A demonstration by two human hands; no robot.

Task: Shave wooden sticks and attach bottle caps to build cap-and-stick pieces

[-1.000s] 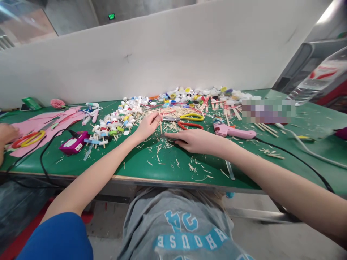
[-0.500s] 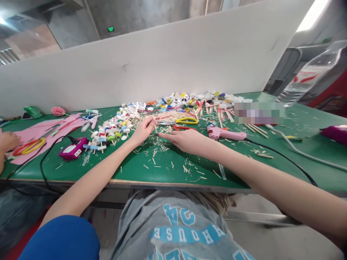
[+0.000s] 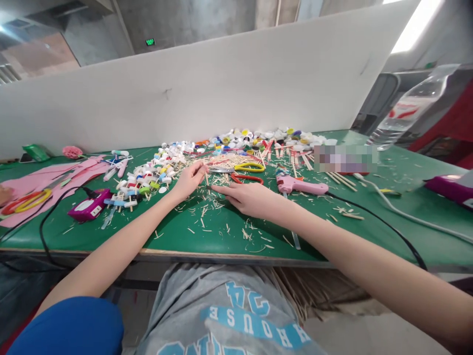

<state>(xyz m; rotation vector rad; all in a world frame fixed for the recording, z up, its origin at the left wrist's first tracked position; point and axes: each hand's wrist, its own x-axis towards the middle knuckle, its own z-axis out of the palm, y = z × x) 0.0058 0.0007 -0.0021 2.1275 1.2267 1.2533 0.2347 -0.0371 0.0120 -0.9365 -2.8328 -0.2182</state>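
My left hand [image 3: 191, 178] is closed in a pinch round a thin wooden stick [image 3: 207, 176], held nearly upright just above the green table. My right hand [image 3: 240, 196] comes in from the other side, its index finger reaching to the stick's lower end. A small dark piece [image 3: 208, 187] sits at that fingertip, too small to name. Whether the right fingers grip it or only press on it is unclear. Pale wood shavings [image 3: 246, 233] are strewn below both hands. Just beyond them lie scissors with yellow and orange handles [image 3: 250, 167].
Many bottle caps [image 3: 162, 167] are heaped along the white partition [image 3: 221, 93]. A pink glue gun [image 3: 303, 185] with a black cable lies right. At left are a purple box [image 3: 88, 205], pink sheets [image 3: 44, 182] and more scissors [image 3: 27, 202]. A water bottle [image 3: 410, 108] stands far right.
The whole view has shifted slightly, so things appear a little further left. Both hands keep nearly the same pose at the stick. Another person's hand at the far left has mostly left the view.
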